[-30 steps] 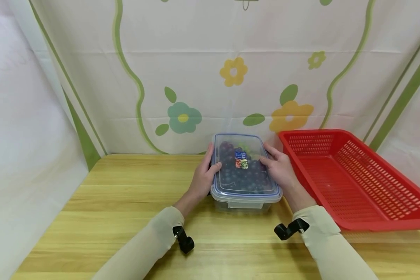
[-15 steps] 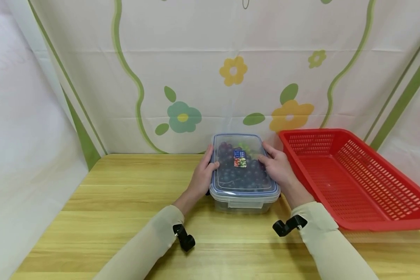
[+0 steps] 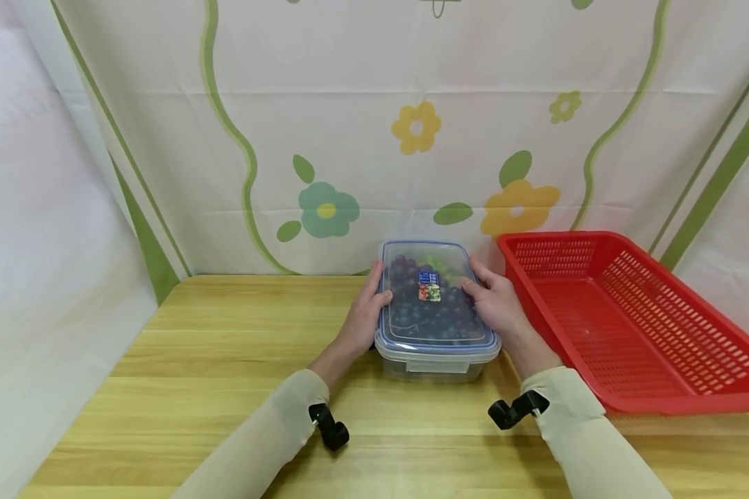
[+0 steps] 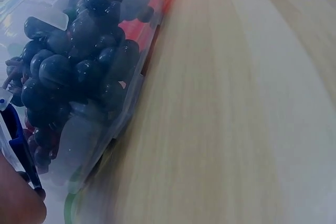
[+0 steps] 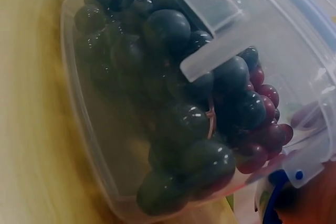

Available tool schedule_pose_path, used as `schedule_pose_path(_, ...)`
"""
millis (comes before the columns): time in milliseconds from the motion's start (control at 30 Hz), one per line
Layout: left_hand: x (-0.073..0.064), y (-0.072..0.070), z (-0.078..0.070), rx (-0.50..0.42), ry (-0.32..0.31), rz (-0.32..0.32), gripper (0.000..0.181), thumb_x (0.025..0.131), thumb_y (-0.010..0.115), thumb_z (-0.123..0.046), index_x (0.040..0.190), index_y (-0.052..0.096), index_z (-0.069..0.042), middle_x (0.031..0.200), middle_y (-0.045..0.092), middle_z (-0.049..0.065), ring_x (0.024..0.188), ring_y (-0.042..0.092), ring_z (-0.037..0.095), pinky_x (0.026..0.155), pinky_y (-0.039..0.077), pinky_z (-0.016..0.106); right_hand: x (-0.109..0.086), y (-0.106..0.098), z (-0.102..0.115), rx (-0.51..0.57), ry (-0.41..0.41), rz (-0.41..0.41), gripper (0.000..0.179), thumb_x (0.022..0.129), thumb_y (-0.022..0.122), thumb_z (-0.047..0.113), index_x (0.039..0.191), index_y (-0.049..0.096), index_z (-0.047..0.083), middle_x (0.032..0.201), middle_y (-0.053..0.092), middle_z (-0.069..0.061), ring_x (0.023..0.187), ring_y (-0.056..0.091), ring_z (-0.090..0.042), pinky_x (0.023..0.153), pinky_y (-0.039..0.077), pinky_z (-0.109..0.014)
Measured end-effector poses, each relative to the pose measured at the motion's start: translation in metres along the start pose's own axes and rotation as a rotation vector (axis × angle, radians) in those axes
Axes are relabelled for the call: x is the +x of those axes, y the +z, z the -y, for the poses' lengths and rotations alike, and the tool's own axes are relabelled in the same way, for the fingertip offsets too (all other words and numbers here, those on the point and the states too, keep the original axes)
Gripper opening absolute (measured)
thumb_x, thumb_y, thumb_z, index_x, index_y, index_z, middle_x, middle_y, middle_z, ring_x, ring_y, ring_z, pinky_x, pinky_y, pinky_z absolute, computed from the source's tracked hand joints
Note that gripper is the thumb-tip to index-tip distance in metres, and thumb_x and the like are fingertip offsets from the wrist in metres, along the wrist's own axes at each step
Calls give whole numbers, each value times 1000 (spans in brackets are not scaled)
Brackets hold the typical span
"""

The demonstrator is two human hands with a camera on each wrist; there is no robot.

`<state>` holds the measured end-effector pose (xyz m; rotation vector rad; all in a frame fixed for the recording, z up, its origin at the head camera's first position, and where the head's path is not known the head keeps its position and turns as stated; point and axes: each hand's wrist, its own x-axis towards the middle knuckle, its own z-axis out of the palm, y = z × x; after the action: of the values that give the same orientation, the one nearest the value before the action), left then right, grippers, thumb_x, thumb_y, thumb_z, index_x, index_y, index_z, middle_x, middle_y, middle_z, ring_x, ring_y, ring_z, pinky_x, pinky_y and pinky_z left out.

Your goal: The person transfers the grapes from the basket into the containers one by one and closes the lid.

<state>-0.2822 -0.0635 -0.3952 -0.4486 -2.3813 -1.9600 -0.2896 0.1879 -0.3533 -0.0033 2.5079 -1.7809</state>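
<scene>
A clear plastic food container (image 3: 438,366) with a blue-edged lid (image 3: 433,331) is in the middle of the head view. Dark grapes (image 4: 84,72) fill much of it, with some red grapes (image 5: 265,140) and a yellow-green bunch showing through the lid. My left hand (image 3: 360,315) grips the container's left side, its thumb over the lid's rim. On the opposite side my right hand (image 3: 505,308) holds it, thumb laid on the lid. The fingers beneath and behind the container are hidden. Whether its base touches the table cannot be told.
A red perforated plastic basket (image 3: 608,398) stands close to the right of the container and my right forearm. The wooden table (image 3: 225,360) extends to the left and front. Behind it hangs a white flowered curtain (image 3: 374,166).
The container and both hands shift only very slightly. The hold stays the same, and the basket has not moved.
</scene>
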Motion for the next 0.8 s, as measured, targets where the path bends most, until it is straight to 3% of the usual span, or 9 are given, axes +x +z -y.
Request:
schedule_pose_path(200, -4, 0, 2, 14, 9, 22, 70, 110, 38, -26, 173, 8, -19, 181, -3, -8, 169, -2, 23, 137, 3, 50, -2, 3, -4, -29, -13, -33, 64, 112, 52, 25, 169, 22, 18, 178, 19, -4, 167, 13, -27, 135, 19, -49)
schedule_pose_path(367, -5, 2, 3, -21, -18, -6, 71, 109, 39, -27, 173, 9, -20, 182, -4, 2, 168, -5, 29, 135, 0, 58, -3, 4, -2, -26, 12, -43, 64, 113, 52, 28, 169, 23, 21, 179, 19, -3, 167, 13, -28, 134, 20, -50)
schedule_pose_path(533, -8, 2, 3, -19, -84, -34, 71, 107, 40, -33, 173, 13, -26, 181, -6, 8, 167, -7, 37, 131, -1, 69, -5, 5, -1, 13, 90, -36, 66, 114, 49, 32, 170, 16, 22, 180, 13, -6, 167, 16, -31, 134, 21, -52)
schedule_pose_path(700, -12, 4, 0, -114, -124, -38, 70, 109, 42, -34, 172, 11, -32, 182, -2, 5, 168, -2, 32, 134, 4, 63, -7, 6, 1, 52, 187, -47, 75, 112, 50, 39, 172, 11, 17, 180, 15, -10, 163, 26, -34, 133, 24, -52)
schedule_pose_path(800, -13, 6, -1, -197, -169, -49, 74, 109, 47, -35, 173, 7, -33, 181, 7, 2, 168, 8, 30, 135, 10, 58, -9, 5, 1, 91, 271, -78, 82, 110, 54, 46, 172, 10, 14, 177, 25, -14, 158, 35, -32, 131, 31, -49)
